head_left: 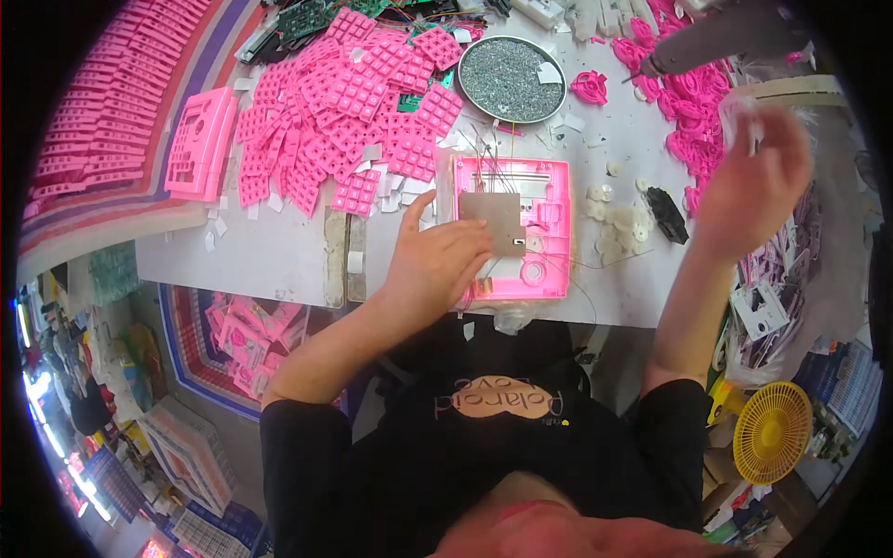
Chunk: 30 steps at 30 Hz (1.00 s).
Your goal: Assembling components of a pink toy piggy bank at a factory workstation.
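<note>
In front of me lies an open pink plastic housing point(559, 200). A brown board point(491, 216) sits over its left part, with thin wires running out above and below. My left hand point(435, 256) rests at the board's left edge, fingers laid out flat on it and thumb held apart. To the right of the housing my right hand point(761, 181) is raised off the table and smeared by motion. Whether its fingers hold anything I cannot make out. A dark electric screwdriver point(721, 42) hangs just beyond it, bit pointing left.
Pink keypads point(326, 102) are heaped at the back left, beside a round tray of small screws point(507, 39). Pink coiled parts point(693, 121) pile up at the right. A black part point(667, 214) lies near the housing. Below the table's left side stands a basket point(200, 363).
</note>
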Each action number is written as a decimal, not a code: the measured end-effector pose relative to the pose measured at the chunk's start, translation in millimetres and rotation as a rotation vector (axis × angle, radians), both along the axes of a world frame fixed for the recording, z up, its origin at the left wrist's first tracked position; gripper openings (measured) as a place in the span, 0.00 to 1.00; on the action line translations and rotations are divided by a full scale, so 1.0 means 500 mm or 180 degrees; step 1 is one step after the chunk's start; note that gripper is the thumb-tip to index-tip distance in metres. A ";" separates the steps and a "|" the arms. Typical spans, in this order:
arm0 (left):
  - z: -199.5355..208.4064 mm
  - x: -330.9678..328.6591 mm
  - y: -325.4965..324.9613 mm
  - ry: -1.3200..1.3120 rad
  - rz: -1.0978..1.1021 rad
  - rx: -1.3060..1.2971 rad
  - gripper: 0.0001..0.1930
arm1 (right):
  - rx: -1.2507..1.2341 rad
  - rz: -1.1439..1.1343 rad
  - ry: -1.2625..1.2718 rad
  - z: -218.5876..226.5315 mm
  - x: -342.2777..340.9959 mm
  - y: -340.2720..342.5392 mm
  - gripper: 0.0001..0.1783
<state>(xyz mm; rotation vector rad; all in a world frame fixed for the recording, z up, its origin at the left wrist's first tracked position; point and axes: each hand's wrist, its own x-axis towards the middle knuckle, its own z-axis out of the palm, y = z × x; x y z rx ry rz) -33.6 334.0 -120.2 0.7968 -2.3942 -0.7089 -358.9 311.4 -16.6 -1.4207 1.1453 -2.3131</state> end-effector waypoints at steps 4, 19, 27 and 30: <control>-0.009 -0.010 0.004 0.0113 0.0034 -0.0060 0.05 | 0.0779 0.0871 -0.0082 0.021 -0.089 -0.083 0.22; -0.033 -0.014 0.030 0.0379 0.0444 -0.0176 0.08 | 0.1105 0.2941 -0.0760 -0.085 0.268 0.092 0.15; -0.040 -0.014 0.025 0.0469 0.0425 -0.0140 0.09 | 0.1264 0.2960 -0.0635 -0.106 0.270 0.092 0.14; -0.044 -0.014 0.020 0.0478 0.0389 -0.0195 0.13 | 0.1300 0.2903 -0.0540 -0.109 0.271 0.094 0.15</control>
